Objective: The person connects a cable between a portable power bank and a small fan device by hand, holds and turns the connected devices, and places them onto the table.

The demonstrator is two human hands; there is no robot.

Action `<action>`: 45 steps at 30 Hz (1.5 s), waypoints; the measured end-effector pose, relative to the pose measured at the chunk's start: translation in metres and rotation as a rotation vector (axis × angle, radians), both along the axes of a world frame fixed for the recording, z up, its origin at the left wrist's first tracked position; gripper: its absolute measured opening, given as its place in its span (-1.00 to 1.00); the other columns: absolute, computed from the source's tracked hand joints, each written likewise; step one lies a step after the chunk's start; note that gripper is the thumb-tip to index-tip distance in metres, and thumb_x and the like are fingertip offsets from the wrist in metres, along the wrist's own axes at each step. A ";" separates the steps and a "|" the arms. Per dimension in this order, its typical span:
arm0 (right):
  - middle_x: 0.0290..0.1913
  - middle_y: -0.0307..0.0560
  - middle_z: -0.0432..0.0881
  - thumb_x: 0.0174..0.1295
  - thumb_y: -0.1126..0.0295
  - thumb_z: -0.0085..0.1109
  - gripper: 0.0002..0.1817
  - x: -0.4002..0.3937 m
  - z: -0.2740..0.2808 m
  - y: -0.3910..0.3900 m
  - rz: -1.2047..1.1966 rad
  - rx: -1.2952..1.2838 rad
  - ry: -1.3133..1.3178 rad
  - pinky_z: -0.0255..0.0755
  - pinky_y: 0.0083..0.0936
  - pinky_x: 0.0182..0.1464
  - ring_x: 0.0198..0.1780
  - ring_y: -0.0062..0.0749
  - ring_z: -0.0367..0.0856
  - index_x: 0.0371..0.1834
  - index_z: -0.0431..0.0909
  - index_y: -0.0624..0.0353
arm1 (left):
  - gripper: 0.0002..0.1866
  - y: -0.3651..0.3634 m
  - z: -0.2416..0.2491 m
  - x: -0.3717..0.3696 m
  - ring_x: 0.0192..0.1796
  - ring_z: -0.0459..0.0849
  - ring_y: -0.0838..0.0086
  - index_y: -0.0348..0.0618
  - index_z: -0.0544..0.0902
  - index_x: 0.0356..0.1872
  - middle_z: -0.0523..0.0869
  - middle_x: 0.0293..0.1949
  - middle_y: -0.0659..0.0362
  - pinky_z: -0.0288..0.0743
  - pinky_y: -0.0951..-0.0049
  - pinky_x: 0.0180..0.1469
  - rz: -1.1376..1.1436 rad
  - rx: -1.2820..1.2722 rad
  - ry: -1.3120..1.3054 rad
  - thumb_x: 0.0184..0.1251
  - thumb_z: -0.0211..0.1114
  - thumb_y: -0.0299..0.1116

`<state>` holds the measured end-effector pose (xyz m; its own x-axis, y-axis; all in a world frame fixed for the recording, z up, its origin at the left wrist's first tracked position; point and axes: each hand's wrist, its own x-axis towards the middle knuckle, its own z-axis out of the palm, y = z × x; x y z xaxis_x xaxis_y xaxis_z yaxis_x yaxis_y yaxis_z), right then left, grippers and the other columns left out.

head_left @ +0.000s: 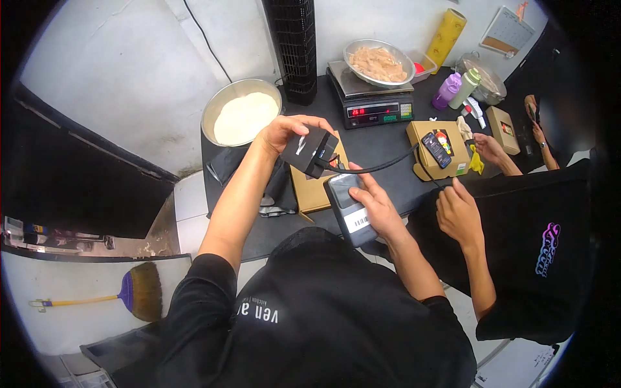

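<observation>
My left hand (284, 132) is wrapped round a small black box-shaped device (309, 150) with a cable plugged into its side. In my right hand (377, 205) is a dark phone-like slab (350, 210) with a white barcode label, held tilted over the table edge. A thick black cable (381, 169) runs from the device toward the right. Behind and below both hands lies a flat brown cardboard box (310, 193), partly hidden by them. Dark cloth (279, 187) is bunched to its left.
A bowl of white powder (246, 118) stands back left. A scale (375, 110) carries a bowl of pale pieces (381, 64). At right, a co-worker's hands (458, 210) are near a yellow-brown box (422, 134) with a phone (436, 150) on it. Bottles (446, 90) stand behind.
</observation>
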<state>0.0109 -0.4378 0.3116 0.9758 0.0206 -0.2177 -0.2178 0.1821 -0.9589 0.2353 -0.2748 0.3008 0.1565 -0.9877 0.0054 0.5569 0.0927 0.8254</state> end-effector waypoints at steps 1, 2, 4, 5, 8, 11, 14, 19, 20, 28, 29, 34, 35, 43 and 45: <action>0.12 -0.08 0.43 0.25 0.39 -0.07 -0.41 0.000 0.000 0.000 0.002 0.002 -0.001 0.26 -0.67 0.08 0.03 -0.54 0.41 0.40 0.16 0.11 | -0.35 0.001 -0.002 0.000 -0.14 0.66 0.04 -0.53 0.47 -0.06 0.61 -0.19 -0.30 0.59 0.25 -0.07 0.001 -0.016 0.018 -0.18 0.22 -0.19; 0.12 -0.08 0.43 0.26 0.40 -0.07 -0.41 0.000 -0.001 0.000 -0.001 -0.001 -0.015 0.26 -0.67 0.08 0.03 -0.54 0.41 0.41 0.15 0.12 | -0.37 0.002 -0.003 0.001 -0.14 0.65 0.01 -0.52 0.48 -0.07 0.60 -0.21 -0.32 0.58 0.23 -0.07 0.002 -0.032 0.036 -0.17 0.21 -0.19; 0.12 -0.08 0.44 0.26 0.40 -0.06 -0.41 -0.001 -0.003 0.000 -0.003 -0.002 -0.029 0.26 -0.66 0.08 0.03 -0.55 0.41 0.41 0.14 0.14 | -0.38 0.004 -0.004 0.001 -0.15 0.65 0.00 -0.52 0.49 -0.08 0.60 -0.23 -0.32 0.57 0.23 -0.07 -0.004 -0.028 0.060 -0.17 0.20 -0.18; 0.11 -0.08 0.45 0.27 0.40 -0.05 -0.41 -0.001 -0.004 0.000 0.003 -0.002 -0.045 0.26 -0.66 0.08 0.03 -0.54 0.41 0.40 0.14 0.15 | -0.39 0.005 -0.004 0.001 -0.16 0.64 -0.01 -0.51 0.50 -0.10 0.60 -0.26 -0.33 0.56 0.22 -0.08 -0.012 -0.025 0.085 -0.17 0.19 -0.17; 0.10 -0.08 0.46 0.27 0.40 -0.04 -0.41 -0.002 -0.003 0.001 0.020 0.007 -0.058 0.27 -0.64 0.08 0.04 -0.53 0.42 0.39 0.14 0.19 | -0.39 0.003 -0.006 -0.001 -0.22 0.64 0.02 -0.51 0.52 -0.13 0.59 -0.30 -0.32 0.54 0.24 -0.13 -0.025 -0.067 0.050 -0.17 0.18 -0.14; -0.02 -0.04 0.49 0.28 0.39 0.00 -0.41 -0.002 -0.008 0.004 0.031 0.015 -0.075 0.34 -0.62 -0.06 -0.08 -0.52 0.48 0.39 0.13 0.21 | -0.40 0.002 -0.007 -0.001 -0.27 0.62 0.05 -0.50 0.53 -0.16 0.59 -0.33 -0.31 0.52 0.28 -0.19 -0.051 -0.073 0.020 -0.17 0.15 -0.12; -0.15 -0.01 0.53 0.28 0.37 0.04 -0.39 0.001 -0.014 0.005 0.030 0.003 -0.099 0.40 -0.60 -0.19 -0.20 -0.53 0.53 0.39 0.11 0.21 | -0.40 0.001 -0.011 0.001 -0.28 0.62 0.06 -0.49 0.53 -0.17 0.59 -0.34 -0.31 0.51 0.28 -0.17 -0.036 -0.078 0.016 -0.17 0.13 -0.11; -0.16 -0.03 0.53 0.28 0.37 0.04 -0.39 0.002 -0.015 0.008 0.030 0.023 -0.101 0.41 -0.60 -0.20 -0.22 -0.53 0.53 0.39 0.11 0.21 | -0.39 0.002 -0.013 0.002 -0.29 0.62 0.06 -0.50 0.54 -0.19 0.60 -0.36 -0.29 0.50 0.27 -0.16 -0.060 -0.079 0.015 -0.18 0.13 -0.10; -0.01 -0.02 0.48 0.28 0.42 -0.01 -0.41 0.001 -0.013 0.008 0.038 0.032 -0.082 0.35 -0.59 -0.04 -0.07 -0.51 0.48 0.39 0.10 0.24 | -0.39 0.002 -0.013 0.002 -0.29 0.62 0.06 -0.50 0.54 -0.19 0.60 -0.36 -0.28 0.50 0.27 -0.15 -0.066 -0.084 0.009 -0.19 0.13 -0.10; 0.17 0.01 0.40 0.28 0.46 -0.07 -0.40 -0.009 -0.005 0.014 0.104 0.052 -0.053 0.27 -0.56 0.15 0.11 -0.46 0.42 0.40 0.06 0.26 | -0.39 0.010 -0.015 -0.006 -0.26 0.64 0.04 -0.52 0.53 -0.21 0.61 -0.35 -0.28 0.51 0.23 -0.11 -0.089 -0.066 0.014 -0.21 0.13 -0.11; 0.17 0.02 0.40 0.28 0.46 -0.06 -0.39 -0.005 -0.005 0.014 0.107 0.055 -0.064 0.27 -0.55 0.15 0.11 -0.46 0.42 0.41 0.05 0.26 | -0.39 0.010 -0.015 -0.002 -0.26 0.64 0.03 -0.52 0.53 -0.21 0.61 -0.35 -0.28 0.52 0.22 -0.10 -0.084 -0.058 0.031 -0.21 0.13 -0.12; 0.01 0.10 0.52 0.29 0.42 0.02 -0.32 0.002 -0.006 0.018 0.087 0.034 -0.142 0.32 -0.54 0.08 0.02 -0.43 0.50 0.46 -0.01 0.11 | -0.39 0.012 -0.015 0.004 -0.29 0.66 0.06 -0.52 0.52 -0.22 0.61 -0.34 -0.26 0.54 0.23 -0.15 -0.088 -0.033 0.000 -0.24 0.14 -0.11; 0.02 0.11 0.52 0.28 0.42 0.03 -0.31 -0.010 0.001 0.017 0.103 0.000 -0.147 0.31 -0.54 0.09 0.04 -0.44 0.48 0.47 -0.03 0.10 | -0.39 0.014 -0.013 -0.010 -0.30 0.66 0.08 -0.52 0.51 -0.22 0.62 -0.34 -0.25 0.55 0.24 -0.18 -0.060 -0.008 -0.025 -0.25 0.16 -0.12; -0.02 0.08 0.53 0.26 0.43 0.09 -0.26 -0.007 0.001 0.019 0.142 -0.062 -0.067 0.35 -0.55 0.00 -0.07 -0.48 0.52 0.48 -0.06 0.09 | -0.47 0.026 -0.012 -0.011 -0.29 0.67 0.11 -0.44 0.44 -0.26 0.62 -0.36 -0.20 0.55 0.30 -0.21 -0.034 0.013 0.014 -0.26 0.19 -0.19; -0.06 0.07 0.54 0.26 0.41 0.10 -0.25 -0.002 -0.005 0.021 0.127 -0.021 -0.062 0.37 -0.56 -0.04 -0.12 -0.49 0.53 0.47 -0.06 0.10 | -0.48 0.032 -0.012 -0.006 -0.30 0.67 0.11 -0.43 0.44 -0.27 0.62 -0.37 -0.20 0.55 0.32 -0.21 -0.020 0.013 0.005 -0.25 0.19 -0.19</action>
